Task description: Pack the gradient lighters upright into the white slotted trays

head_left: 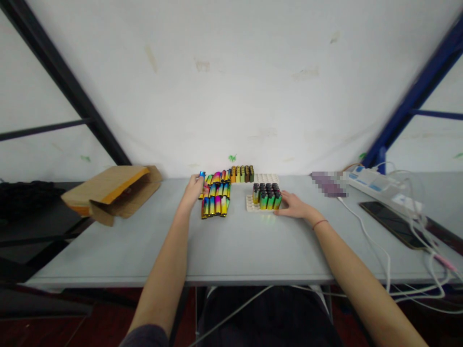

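My left hand is closed around a blue-topped lighter, held upright at the left end of rows of lighters. These rows of shiny multicoloured lighters lie on the table, the blue, pink and yellow bodies side by side. My right hand grips the right side of a white holed tray, thumb at the front corner and fingers behind. Green-and-yellow lighters with black tops stand upright in that tray, its left holes bare. My right fingertips are partly hidden behind them.
Behind stand more upright lighters beside a second white holed tray. An opened cardboard box lies at left. On the right are a phone, a power strip, a blurred purple item and loose white cables.
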Available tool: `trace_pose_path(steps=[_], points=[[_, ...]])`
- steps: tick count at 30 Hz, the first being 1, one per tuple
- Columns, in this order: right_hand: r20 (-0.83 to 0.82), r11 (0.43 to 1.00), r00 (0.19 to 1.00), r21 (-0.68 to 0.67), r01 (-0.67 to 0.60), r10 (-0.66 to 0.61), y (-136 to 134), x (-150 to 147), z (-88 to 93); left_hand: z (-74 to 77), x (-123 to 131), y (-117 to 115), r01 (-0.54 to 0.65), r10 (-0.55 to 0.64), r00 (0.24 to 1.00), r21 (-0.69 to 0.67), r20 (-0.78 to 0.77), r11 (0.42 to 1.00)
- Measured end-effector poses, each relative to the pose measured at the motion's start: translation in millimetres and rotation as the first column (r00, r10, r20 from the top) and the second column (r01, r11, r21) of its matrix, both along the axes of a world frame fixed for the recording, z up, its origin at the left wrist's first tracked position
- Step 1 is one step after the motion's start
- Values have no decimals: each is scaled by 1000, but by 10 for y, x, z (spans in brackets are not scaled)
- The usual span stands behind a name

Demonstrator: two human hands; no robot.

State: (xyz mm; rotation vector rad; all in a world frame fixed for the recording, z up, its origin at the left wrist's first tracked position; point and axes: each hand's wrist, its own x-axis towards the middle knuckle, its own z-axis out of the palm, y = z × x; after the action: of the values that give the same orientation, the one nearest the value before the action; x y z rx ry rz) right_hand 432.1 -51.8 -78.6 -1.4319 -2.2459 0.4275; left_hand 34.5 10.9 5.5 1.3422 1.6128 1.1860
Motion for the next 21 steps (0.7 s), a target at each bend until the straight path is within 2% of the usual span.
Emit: trace_pose_path(steps=[2, 4, 12, 15, 18, 21], points=[[0, 1000, 1000, -2, 3, -3, -7, -6, 6, 19, 156, -63, 83, -85, 983, 21, 160, 996], [-5, 1000, 1000, 2, -1, 1, -12, -13, 12, -6, 305, -131, 152, -167, 962, 87, 217, 985], [-28, 1000, 999, 7, -18, 18, -5, -10, 14, -211, 732, -360, 285, -307, 950, 236, 60, 929], [-18, 1000, 1000, 5, -13, 13, 4, -4, 2, -229, 826, -441, 279, -291, 957, 260, 8, 924], [-10, 1000, 1000, 9, -7, 8, 7, -1, -8, -243, 892, -496, 245, -263, 965, 288, 24, 926], [1, 1000, 1000, 6, 1, -1, 4, 0, -10, -256, 933, -522, 261, -293, 953, 284, 74, 923]])
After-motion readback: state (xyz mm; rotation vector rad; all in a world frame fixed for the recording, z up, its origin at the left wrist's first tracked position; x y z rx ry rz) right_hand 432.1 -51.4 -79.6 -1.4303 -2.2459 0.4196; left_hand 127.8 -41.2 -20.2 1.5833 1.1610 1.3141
